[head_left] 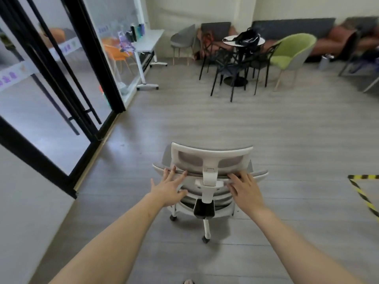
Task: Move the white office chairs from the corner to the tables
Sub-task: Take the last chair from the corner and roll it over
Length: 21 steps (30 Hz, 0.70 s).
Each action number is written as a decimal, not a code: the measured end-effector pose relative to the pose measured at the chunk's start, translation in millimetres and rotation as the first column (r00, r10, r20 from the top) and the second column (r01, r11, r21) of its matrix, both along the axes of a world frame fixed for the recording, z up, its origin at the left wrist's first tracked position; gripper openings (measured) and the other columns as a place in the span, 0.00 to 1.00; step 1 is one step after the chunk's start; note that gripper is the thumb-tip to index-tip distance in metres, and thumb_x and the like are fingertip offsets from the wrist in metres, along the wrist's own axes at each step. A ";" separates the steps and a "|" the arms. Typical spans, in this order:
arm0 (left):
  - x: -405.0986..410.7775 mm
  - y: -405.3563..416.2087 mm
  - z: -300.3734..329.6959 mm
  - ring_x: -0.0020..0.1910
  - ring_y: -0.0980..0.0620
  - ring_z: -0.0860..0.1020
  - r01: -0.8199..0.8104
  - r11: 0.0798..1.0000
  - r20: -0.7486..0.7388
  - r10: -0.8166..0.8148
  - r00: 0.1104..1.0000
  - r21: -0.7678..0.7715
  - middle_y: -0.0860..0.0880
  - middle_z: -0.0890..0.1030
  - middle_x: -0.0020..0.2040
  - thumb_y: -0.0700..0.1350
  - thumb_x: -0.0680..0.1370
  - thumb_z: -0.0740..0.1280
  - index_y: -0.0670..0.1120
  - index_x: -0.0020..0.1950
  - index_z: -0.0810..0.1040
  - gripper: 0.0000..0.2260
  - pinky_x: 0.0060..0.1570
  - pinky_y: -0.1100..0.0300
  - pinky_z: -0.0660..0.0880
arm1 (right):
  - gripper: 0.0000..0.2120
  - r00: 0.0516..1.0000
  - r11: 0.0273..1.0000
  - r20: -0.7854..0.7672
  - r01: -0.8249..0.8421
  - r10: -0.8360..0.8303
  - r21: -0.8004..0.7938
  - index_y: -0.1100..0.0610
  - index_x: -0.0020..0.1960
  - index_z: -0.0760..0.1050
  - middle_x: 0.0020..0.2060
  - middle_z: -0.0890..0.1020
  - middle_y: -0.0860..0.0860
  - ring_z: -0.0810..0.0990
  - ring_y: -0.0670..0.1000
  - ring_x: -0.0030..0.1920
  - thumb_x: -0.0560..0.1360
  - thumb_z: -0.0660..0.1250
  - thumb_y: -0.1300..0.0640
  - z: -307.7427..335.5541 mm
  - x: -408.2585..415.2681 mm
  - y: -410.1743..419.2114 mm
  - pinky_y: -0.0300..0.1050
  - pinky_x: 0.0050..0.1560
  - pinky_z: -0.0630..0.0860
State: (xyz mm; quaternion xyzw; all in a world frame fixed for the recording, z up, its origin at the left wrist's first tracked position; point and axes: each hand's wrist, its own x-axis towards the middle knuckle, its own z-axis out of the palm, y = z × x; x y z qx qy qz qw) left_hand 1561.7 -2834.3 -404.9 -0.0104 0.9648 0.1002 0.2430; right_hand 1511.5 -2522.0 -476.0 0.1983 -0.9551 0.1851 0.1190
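A white office chair [209,177] stands on the grey floor [205,124] in the near middle, its back toward the camera. The left hand [169,188] has its fingers spread wide, the tips touching the top edge of the backrest. The right hand [245,189] lies with straight fingers on the same edge, right of the headrest post. A round table [227,40] with dark chairs stands far off, and glass doors [61,89] line the left

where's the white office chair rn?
Head view, lower centre: the white office chair stands on open floor, back toward the camera, left hand and right hand on its backrest, black-framed glass doors to its left.
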 end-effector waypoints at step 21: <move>-404.4 371.6 6.7 0.82 0.45 0.32 0.552 0.833 0.018 -0.552 0.834 -0.045 0.51 0.31 0.83 0.67 0.82 0.55 0.68 0.82 0.37 0.35 0.75 0.25 0.46 | 0.30 0.738 0.786 0.279 0.605 -0.614 0.127 0.47 0.84 0.48 0.84 0.49 0.54 0.42 0.55 0.83 0.85 0.52 0.43 7.9 -213.9 329.9 0.53 0.82 0.45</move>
